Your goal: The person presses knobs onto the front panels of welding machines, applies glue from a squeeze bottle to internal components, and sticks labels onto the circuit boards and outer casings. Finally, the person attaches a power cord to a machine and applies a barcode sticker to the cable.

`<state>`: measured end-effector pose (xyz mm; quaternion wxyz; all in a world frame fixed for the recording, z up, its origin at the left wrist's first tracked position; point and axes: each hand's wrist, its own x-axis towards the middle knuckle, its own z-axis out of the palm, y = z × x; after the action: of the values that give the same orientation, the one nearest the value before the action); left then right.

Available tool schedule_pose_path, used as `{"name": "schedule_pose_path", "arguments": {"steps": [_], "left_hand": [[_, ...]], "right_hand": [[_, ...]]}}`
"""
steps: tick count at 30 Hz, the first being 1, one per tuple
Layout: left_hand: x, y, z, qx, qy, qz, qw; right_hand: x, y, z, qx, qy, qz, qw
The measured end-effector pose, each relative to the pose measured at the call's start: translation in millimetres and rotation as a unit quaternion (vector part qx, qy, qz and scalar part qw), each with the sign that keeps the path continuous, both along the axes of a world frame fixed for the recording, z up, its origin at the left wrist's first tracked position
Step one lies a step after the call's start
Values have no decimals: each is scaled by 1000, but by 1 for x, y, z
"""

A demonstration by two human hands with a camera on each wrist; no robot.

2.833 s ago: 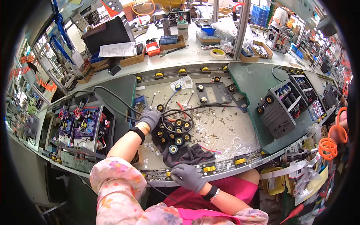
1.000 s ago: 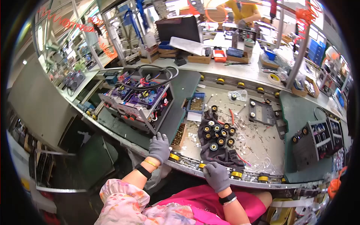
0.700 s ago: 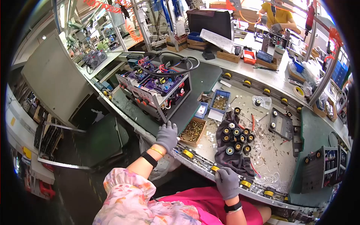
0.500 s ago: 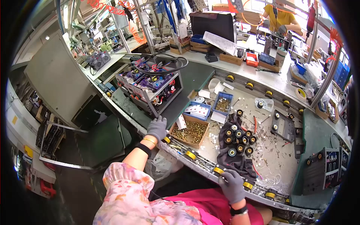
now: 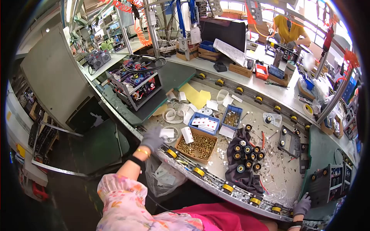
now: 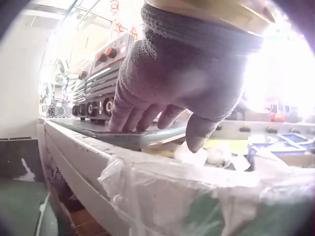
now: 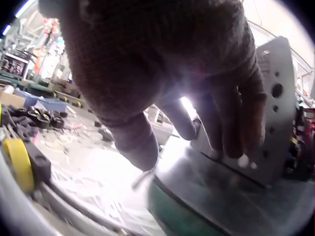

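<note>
My left hand (image 5: 153,139), in a grey glove, is over the front rail near the corner of the left green board (image 5: 169,73). Its fingers reach down straight to the board's edge in the left wrist view. On that board stands an open machine chassis (image 5: 135,82) with purple circuit boards and a black cable looped on top. At the far right, my gloved right hand (image 5: 302,205) is at the near edge of the right green board (image 5: 314,154), fingers spread downward. Beside it stands a dark grey machine housing (image 5: 322,184), whose metal panel (image 7: 275,108) rises behind the fingers in the right wrist view.
Between the boards lie a carton of brass fittings (image 5: 211,157), blue bins (image 5: 242,111), black round sockets (image 5: 246,156) on a dark cloth (image 5: 232,173), and a grey panel frame (image 5: 284,139). Yellow rollers (image 5: 227,188) line the front rail. Another person (image 5: 291,30) works across the bench.
The left green board and chassis have slid back and left, uncovering the carton, bins and papers. My left hand let go of the black cable earlier. My right hand moved right from the front rail.
</note>
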<state>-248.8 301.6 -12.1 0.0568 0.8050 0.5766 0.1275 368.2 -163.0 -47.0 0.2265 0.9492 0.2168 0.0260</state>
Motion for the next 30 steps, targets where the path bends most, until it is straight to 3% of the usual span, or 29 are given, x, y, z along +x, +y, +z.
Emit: {"name": "schedule_pose_path", "arguments": {"steps": [1, 2, 5, 6, 8, 11, 12, 13, 14, 15, 16, 17, 19, 21, 24, 25, 26, 28, 29, 30], "left_hand": [[7, -14, -8, 26, -41, -58, 997], [20, -31, -7, 6, -52, -84, 995], [59, -76, -7, 11, -113, -182, 977], [71, -89, -10, 65, -134, -208, 967], [82, -105, -12, 126, -141, -237, 953], [89, -109, -9, 113, -168, -256, 945], [92, -108, -11, 106, -171, -248, 948], [93, -107, -15, 94, -180, -246, 948], [94, -107, -19, 100, -183, -248, 946], [93, -105, -24, 113, -178, -258, 943], [88, -102, -32, 110, -156, -278, 942], [92, -109, -11, 145, -131, -260, 946], [93, -111, -9, 113, -141, -264, 948], [95, -110, -9, 125, -138, -280, 942], [94, -112, -7, 125, -140, -285, 940], [94, -112, -7, 124, -144, -282, 941], [94, -111, -8, 120, -123, -286, 943], [93, -106, -9, 115, -78, -291, 947], [94, -101, -7, 95, -108, -313, 939], [97, -96, -3, 75, -139, -333, 930]], "right_hand": [[-1, 10, 3, -39, 31, -31, 998], [5, 17, -2, -96, 20, -3, 995], [48, 25, -40, -97, -12, -68, 993], [70, 16, -63, -142, -55, -38, 988], [104, 2, -92, -94, -67, -32, 993], [81, -6, -105, -55, -174, 21, 983], [68, -3, -101, -128, -264, 90, 952], [57, 0, -94, -82, -204, 102, 970], [34, 14, -79, -40, -297, 122, 946], [22, 29, -78, -27, -238, 74, 968], [-11, 50, -51, 17, -339, 108, 935], [-20, 57, -55, 34, -170, 39, 984], [-50, 87, -39, 35, -28, -7, 999], [-100, 122, -10, 16, -22, 6, 1000], [-153, 170, -8, 88, 103, 17, 991], [-177, 187, -16, 76, 90, 55, 992], [-195, 212, -57, 50, 90, 39, 994], [-233, 252, -58, 12, 134, 124, 983], [-273, 258, -8, -1, 176, 224, 959], [-302, 257, 15, 15, 146, 284, 947]]}}
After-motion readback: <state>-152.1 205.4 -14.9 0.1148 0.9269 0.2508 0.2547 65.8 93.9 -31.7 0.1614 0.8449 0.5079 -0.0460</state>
